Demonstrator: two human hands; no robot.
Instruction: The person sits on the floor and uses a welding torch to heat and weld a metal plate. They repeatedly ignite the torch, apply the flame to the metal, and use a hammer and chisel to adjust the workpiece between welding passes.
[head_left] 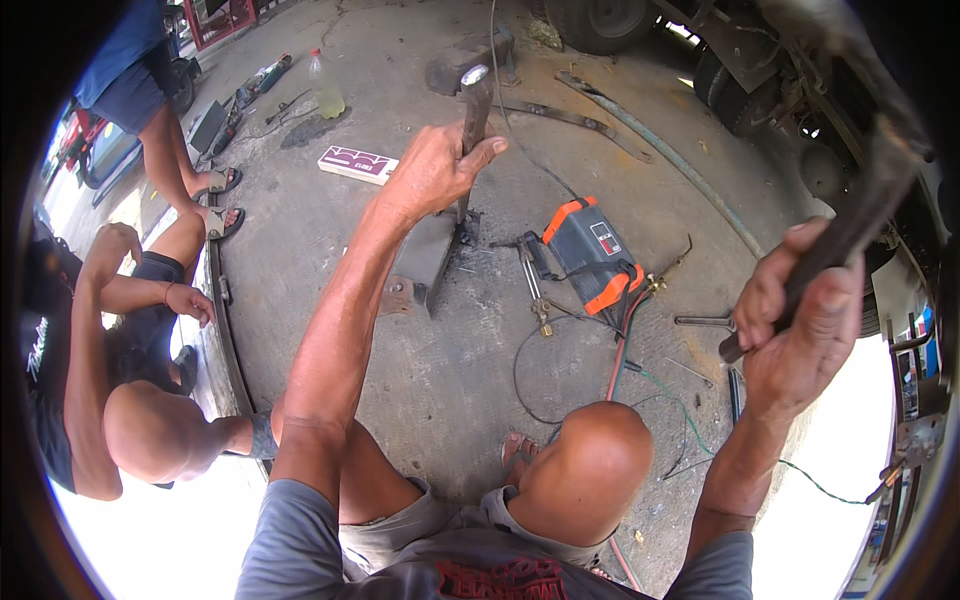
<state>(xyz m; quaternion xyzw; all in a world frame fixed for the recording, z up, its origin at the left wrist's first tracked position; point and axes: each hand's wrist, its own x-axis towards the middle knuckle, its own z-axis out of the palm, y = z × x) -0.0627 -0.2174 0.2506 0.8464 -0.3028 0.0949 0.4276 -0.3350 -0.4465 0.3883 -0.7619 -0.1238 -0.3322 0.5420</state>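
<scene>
Risk noted: my left hand (432,172) clenched on the hammer (474,105), right hand (800,325) clenched on the dark bar (850,225); a glancing blow could strike my fingers.

left hand (432,172) sits at twelve o'clock, wrapped round a hammer handle (474,105), with a metal bracket (425,258) on the concrete floor (450,380) right beneath it. right hand (800,325) is out at three o'clock, gripping a bar (850,225) that runs up toward the vehicle underside (800,90) at one o'clock. welding machine (592,255) lies between the two hands, cables trailing toward five. a plastic bottle (325,85) stands at eleven, a flat box (358,164) just below it. a crouching person (110,340) is at nine o'clock.
</scene>
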